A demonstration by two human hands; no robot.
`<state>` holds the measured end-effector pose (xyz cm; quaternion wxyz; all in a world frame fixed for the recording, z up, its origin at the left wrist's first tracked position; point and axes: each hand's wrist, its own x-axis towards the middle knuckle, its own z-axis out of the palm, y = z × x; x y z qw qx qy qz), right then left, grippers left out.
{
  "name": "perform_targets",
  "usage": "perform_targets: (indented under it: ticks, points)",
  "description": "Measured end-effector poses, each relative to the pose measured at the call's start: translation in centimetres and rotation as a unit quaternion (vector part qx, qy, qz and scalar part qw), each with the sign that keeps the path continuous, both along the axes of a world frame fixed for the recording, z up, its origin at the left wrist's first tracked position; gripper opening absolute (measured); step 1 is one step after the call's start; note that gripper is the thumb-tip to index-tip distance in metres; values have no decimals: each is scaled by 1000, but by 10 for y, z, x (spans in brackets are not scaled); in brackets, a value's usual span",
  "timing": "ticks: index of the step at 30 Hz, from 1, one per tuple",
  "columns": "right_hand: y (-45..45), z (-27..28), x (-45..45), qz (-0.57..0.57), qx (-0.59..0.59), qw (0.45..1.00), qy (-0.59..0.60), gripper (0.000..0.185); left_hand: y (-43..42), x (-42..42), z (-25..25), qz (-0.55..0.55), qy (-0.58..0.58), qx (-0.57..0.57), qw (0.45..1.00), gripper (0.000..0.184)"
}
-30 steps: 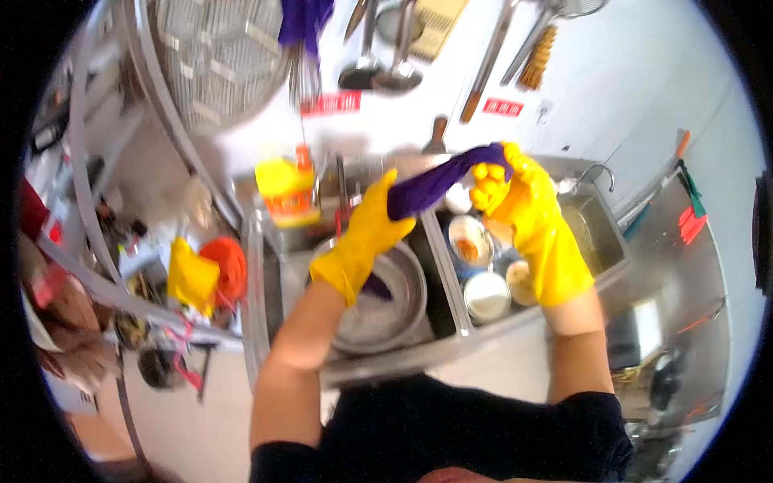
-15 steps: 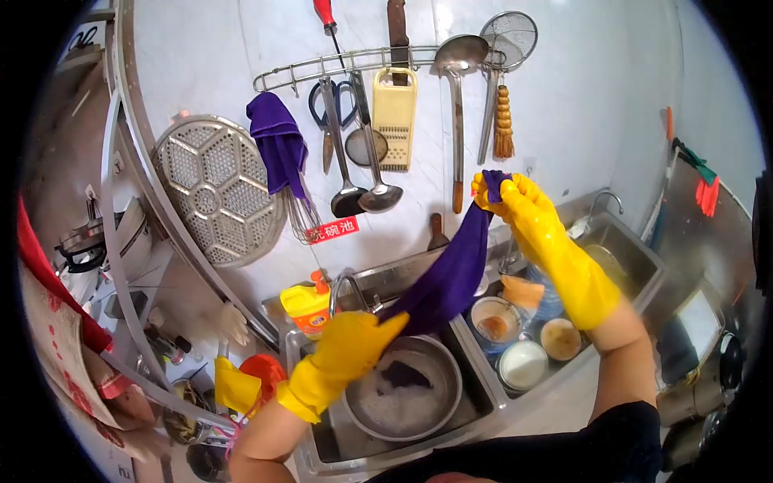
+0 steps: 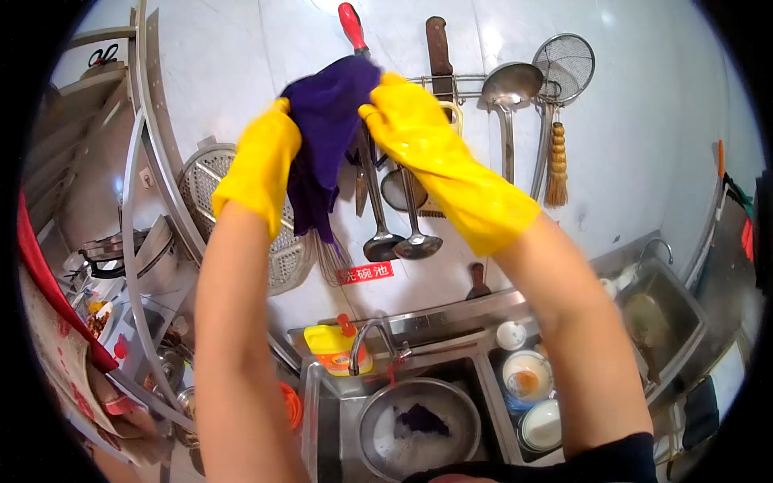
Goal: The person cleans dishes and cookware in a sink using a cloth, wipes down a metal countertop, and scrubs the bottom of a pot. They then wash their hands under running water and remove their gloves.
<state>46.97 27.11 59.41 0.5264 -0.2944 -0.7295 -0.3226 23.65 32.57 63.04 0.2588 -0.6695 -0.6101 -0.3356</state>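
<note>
Both my hands wear yellow rubber gloves and are raised to the wall rack. My left hand (image 3: 262,161) grips the left edge of a purple cloth (image 3: 334,101), while my right hand (image 3: 431,149) pinches its upper right corner. The cloth spreads over the left end of the metal rack (image 3: 467,84) and hides the purple cloth that hung there. Below it dangle a whisk (image 3: 328,262), a ladle (image 3: 382,245) and another ladle (image 3: 420,245). Down in the sink (image 3: 326,419), a metal basin (image 3: 366,439) holds cloudy water and a dark purple cloth (image 3: 423,420).
A yellow detergent bottle (image 3: 332,348) stands behind the faucet (image 3: 372,328). Bowls (image 3: 527,376) fill the middle sink. A knife (image 3: 439,48), a skimmer (image 3: 564,68) and a small brush (image 3: 557,165) hang along the wall. A perforated steamer plate (image 3: 205,173) leans at left.
Both hands have moved up and left from over the sinks to the rack, carrying the purple cloth. It was stretched diagonally between them and now hangs against the rack.
</note>
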Motion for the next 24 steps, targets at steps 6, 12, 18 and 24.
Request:
perform_targets:
  ticks: [6,12,18,24]
  points:
    - [19,-29,-12,-72,-128,982,-115,28,-46,63,-34,69,170,-239,954,48]
    - [20,-84,22,-101,-251,953,-139,25,46,13,-129,-91,-8,-211,973,56]
    - [-12,-167,28,-78,-250,949,-175,33,-16,-15,-245,-353,-51,-69,932,55]
    - [-115,-320,29,101,-363,919,-112,25,-223,-29,-336,-319,-382,-284,820,34]
